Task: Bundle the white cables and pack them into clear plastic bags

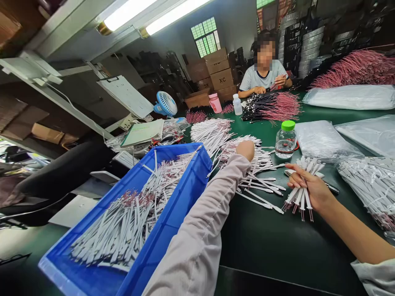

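Note:
My right hand (pixel 311 190) is closed around a bundle of white sleeved wires (pixel 304 181) with red ends, held upright over the dark green table (pixel 271 242). My left hand (pixel 246 149), in a long pale sleeve, reaches out over a loose heap of white sleeved wires (pixel 243 164) in the middle of the table. Its fingers are curled under and hidden behind the wrist. Just left of that arm stands a tilted blue plastic bin (pixel 173 213), filled with more of the same wires.
A clear bottle with a green cap (pixel 286 139) stands beyond the heap. Clear bags of wires (pixel 367 181) lie at the right. A person in a grey shirt (pixel 263 76) works on black and pink wires (pixel 271 106) at the far end. A blue fan (pixel 166 103) stands at the back left.

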The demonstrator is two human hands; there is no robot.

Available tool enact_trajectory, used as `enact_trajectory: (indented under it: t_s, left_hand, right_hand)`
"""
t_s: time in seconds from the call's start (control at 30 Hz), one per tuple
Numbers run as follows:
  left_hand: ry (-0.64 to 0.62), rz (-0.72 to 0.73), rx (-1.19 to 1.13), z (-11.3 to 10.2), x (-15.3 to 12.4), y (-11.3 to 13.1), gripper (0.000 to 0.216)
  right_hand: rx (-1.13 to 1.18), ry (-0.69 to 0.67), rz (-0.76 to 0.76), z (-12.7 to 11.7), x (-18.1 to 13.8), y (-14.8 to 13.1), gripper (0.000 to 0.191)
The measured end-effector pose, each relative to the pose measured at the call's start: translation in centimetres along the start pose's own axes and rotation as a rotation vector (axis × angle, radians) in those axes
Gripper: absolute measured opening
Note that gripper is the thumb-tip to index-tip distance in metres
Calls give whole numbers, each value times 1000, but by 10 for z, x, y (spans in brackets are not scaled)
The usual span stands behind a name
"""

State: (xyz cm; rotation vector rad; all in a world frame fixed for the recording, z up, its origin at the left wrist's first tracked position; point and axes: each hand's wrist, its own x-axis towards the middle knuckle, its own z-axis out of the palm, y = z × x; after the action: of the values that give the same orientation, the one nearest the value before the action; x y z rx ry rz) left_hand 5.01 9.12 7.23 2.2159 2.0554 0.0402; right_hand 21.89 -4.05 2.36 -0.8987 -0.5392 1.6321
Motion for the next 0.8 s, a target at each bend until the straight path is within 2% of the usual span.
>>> enact_trajectory:
  t_s: [0.1, 0.2, 0.3, 0.37, 0.43, 0.5, 0.63, 0.7, 0.8]
  left_hand:
    - [-31, 2, 57, -13, -6, -21, 30]
    - [-125, 23, 90, -16, -14, -39, 26]
    - [-204, 58, 82, -8, -23, -42, 51]
    - [-212, 74, 80, 0, -28, -35, 72]
    - [-211, 88, 98, 7, -31, -27, 85]
    - [-241, 116, 124, 11, -30, -20, 79]
    - [-307, 186, 151, 7, -25, -17, 36]
    - [-275, 214, 149, 1, -24, -20, 29]
    - [-176, 244, 129, -11, -24, -27, 31]
  right_hand:
    - [-5, 0, 2, 1, -1, -2, 27]
    - [-4, -13, 12, 2, -2, 0, 25]
    - [11, -28, 32, 2, -1, 4, 25]
    - [29, -29, 45, 2, 0, 7, 26]
    - [49, -30, 58, 1, 0, 8, 27]
    - [63, -34, 64, 1, 0, 8, 26]
    - [71, -45, 55, 2, 0, 6, 25]
    - [75, -50, 54, 2, -1, 5, 26]
    - [84, -48, 57, 3, -1, 5, 26]
